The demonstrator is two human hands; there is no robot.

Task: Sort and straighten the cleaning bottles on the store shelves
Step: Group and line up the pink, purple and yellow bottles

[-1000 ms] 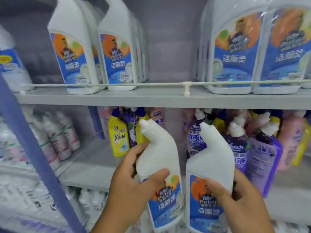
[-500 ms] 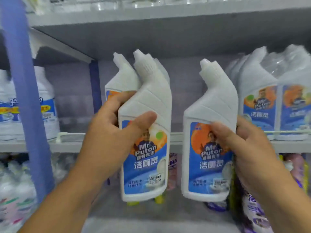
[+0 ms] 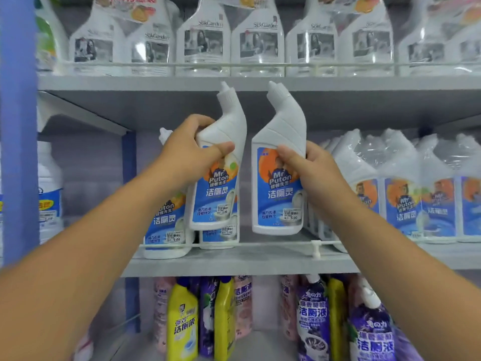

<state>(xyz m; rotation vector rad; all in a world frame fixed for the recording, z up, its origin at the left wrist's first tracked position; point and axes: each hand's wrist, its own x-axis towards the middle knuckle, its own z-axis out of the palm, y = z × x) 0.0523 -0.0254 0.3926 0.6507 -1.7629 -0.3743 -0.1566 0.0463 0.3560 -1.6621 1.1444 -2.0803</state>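
While two white toilet-cleaner bottles are held up before the middle shelf (image 3: 234, 261), the step in hand is judged to be placement: stock is being returned to the gap between the standing bottles on the left and the shrink-wrapped packs (image 3: 406, 183) on the right.

Item 1: left-hand bottle (image 3: 218, 178). Held in the left hand (image 3: 187, 155), the grip clenched round its shoulder, thumb across the front. Long axis near upright, tilted slightly; bent neck and cap directed up and to the left; label facing outward. It is carried in front of two shelved bottles of the same kind (image 3: 166, 222), its base above the wire rail (image 3: 260, 244).

Item 2: right-hand bottle (image 3: 278, 194). Held in the right hand (image 3: 312, 170), the grip grasping its right edge below the shoulder. Long axis upright; neck directed up and to the left; label outward. Base clear of the shelf, over the open gap.

Next move, as judged: each base is to be lifted past the rail and lowered flat, labels kept forward, necks matched to the row.
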